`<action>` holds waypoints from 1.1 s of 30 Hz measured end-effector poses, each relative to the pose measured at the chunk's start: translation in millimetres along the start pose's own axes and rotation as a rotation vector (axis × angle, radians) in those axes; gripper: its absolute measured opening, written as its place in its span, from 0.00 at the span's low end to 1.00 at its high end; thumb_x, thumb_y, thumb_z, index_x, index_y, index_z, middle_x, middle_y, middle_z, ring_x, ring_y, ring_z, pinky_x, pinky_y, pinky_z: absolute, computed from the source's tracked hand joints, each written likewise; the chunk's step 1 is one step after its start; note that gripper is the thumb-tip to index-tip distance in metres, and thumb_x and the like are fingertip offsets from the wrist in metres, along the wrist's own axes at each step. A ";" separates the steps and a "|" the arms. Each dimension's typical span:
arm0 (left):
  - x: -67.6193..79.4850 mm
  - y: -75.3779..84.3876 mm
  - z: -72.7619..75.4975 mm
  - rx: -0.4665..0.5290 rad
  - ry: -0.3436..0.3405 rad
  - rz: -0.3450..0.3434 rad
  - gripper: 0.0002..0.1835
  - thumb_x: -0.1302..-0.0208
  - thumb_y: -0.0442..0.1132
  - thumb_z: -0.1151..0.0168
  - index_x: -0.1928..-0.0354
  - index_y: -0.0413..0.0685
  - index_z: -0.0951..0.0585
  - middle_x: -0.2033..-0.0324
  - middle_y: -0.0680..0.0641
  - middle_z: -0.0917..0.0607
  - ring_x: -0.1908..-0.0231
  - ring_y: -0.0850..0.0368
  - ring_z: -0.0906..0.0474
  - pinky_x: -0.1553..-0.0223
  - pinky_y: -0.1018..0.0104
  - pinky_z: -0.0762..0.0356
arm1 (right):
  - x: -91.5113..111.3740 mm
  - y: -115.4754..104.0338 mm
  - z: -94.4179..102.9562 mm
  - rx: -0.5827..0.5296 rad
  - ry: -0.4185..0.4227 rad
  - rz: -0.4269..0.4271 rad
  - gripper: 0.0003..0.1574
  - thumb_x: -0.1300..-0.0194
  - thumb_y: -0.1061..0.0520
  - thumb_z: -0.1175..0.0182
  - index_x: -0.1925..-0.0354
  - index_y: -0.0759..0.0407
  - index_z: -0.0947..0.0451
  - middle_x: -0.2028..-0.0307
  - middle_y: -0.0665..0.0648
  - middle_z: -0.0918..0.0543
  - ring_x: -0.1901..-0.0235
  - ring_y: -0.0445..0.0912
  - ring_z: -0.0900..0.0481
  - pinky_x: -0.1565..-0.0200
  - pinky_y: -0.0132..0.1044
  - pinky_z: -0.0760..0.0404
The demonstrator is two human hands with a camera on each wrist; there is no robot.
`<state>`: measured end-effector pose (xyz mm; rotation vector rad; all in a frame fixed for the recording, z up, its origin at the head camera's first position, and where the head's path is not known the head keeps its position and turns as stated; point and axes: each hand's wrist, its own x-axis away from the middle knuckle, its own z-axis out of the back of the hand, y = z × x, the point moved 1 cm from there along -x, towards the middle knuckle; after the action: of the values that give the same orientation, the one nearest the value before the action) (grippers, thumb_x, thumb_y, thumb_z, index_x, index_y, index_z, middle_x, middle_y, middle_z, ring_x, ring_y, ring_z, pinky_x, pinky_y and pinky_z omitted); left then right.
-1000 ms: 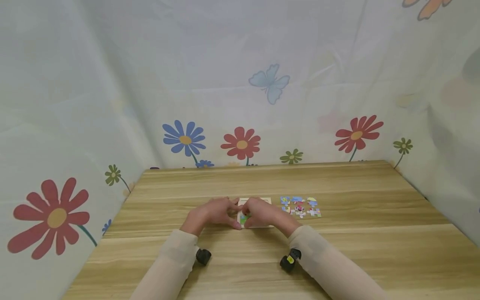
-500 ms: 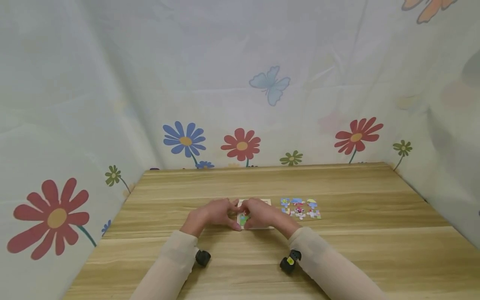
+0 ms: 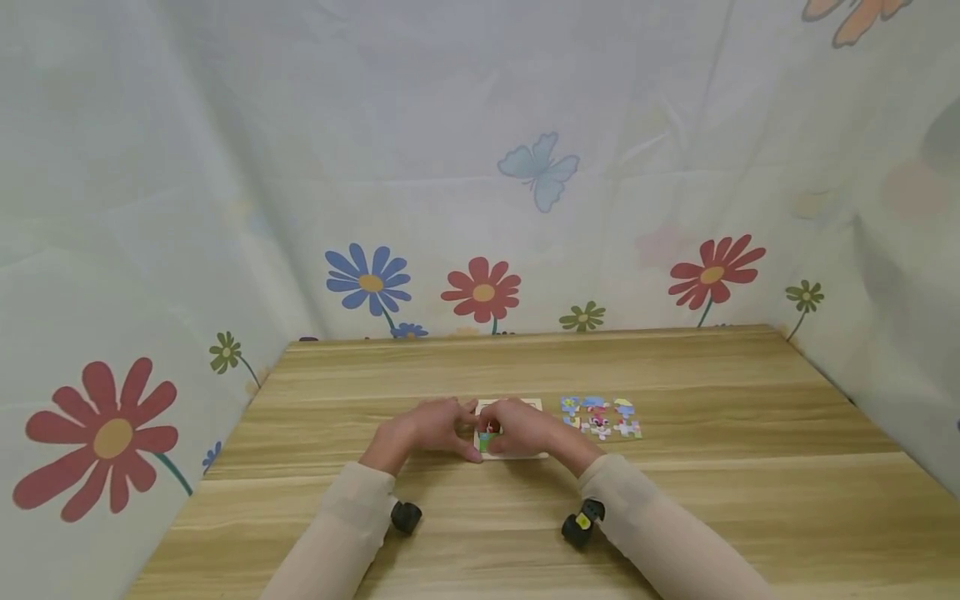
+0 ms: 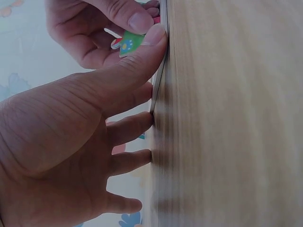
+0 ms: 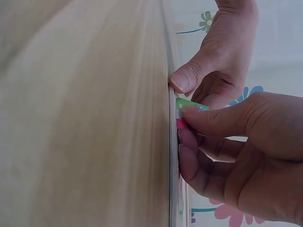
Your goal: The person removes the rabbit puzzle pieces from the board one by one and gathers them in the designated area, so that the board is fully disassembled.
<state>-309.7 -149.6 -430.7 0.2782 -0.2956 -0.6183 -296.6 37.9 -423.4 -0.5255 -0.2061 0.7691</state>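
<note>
My right hand (image 3: 521, 426) bends over a small pale puzzle tray (image 3: 534, 402) lying on the table. Between its thumb and fingers it pinches a green puzzle piece (image 4: 134, 43) printed with a small flower, tilted up from the tray. In the right wrist view the green piece (image 5: 190, 103) stands at the thumb tip, with a bit of red beside it. My left hand (image 3: 433, 425) rests at the tray's left side, its thumb touching the near corner and its other fingers spread beside it. The right hand hides much of the tray.
Several loose jigsaw pieces (image 3: 600, 417), blue, pink and green, lie just right of the tray. The wooden table (image 3: 480, 533) ends at a white cloth backdrop (image 3: 450, 183) with printed flowers. Each wrist carries a small black camera.
My right fingers have turned the green piece slightly over the tray's left part. The left hand stays at the tray's side, and the loose pieces have not moved.
</note>
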 end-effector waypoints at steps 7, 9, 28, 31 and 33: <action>-0.3 -0.9 -0.8 0.012 0.000 -0.012 0.35 0.46 0.60 0.27 0.37 0.55 0.19 0.30 0.41 0.32 0.32 0.43 0.34 0.35 0.51 0.33 | 1.1 0.4 1.6 -0.015 0.000 0.035 0.09 0.40 0.69 0.32 0.62 0.59 0.19 0.68 0.53 0.20 0.67 0.44 0.26 0.63 0.37 0.25; 0.2 -0.5 -1.2 0.006 0.001 -0.011 0.35 0.46 0.60 0.27 0.37 0.56 0.19 0.30 0.41 0.32 0.32 0.44 0.33 0.35 0.52 0.32 | 1.0 1.4 1.2 -0.030 0.001 0.027 0.10 0.40 0.69 0.32 0.60 0.60 0.19 0.67 0.53 0.20 0.66 0.44 0.25 0.63 0.37 0.25; 0.5 0.1 0.5 0.021 -0.012 0.024 0.39 0.46 0.60 0.27 0.32 0.57 0.24 0.29 0.44 0.34 0.30 0.44 0.36 0.34 0.51 0.34 | 13.5 12.5 24.8 -0.225 0.036 0.009 0.14 0.35 0.71 0.38 0.52 0.62 0.16 0.64 0.58 0.18 0.74 0.45 0.19 0.70 0.35 0.20; 1.1 0.7 -0.1 0.039 -0.017 0.043 0.41 0.46 0.61 0.27 0.32 0.56 0.26 0.28 0.45 0.35 0.29 0.44 0.39 0.32 0.50 0.38 | 23.5 19.4 37.4 -0.260 0.043 -0.011 0.13 0.35 0.71 0.38 0.53 0.64 0.16 0.65 0.58 0.19 0.75 0.45 0.19 0.69 0.36 0.17; 1.6 0.7 -0.6 0.046 -0.019 0.062 0.41 0.47 0.61 0.27 0.31 0.56 0.26 0.27 0.46 0.36 0.28 0.45 0.41 0.31 0.51 0.39 | 30.9 26.3 45.3 -0.259 0.056 -0.027 0.13 0.35 0.71 0.37 0.54 0.64 0.15 0.66 0.57 0.20 0.75 0.45 0.20 0.69 0.36 0.16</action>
<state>-307.9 -150.0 -430.8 0.3059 -0.3362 -0.5534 -307.3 92.5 -398.9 -0.7875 -0.2620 0.7046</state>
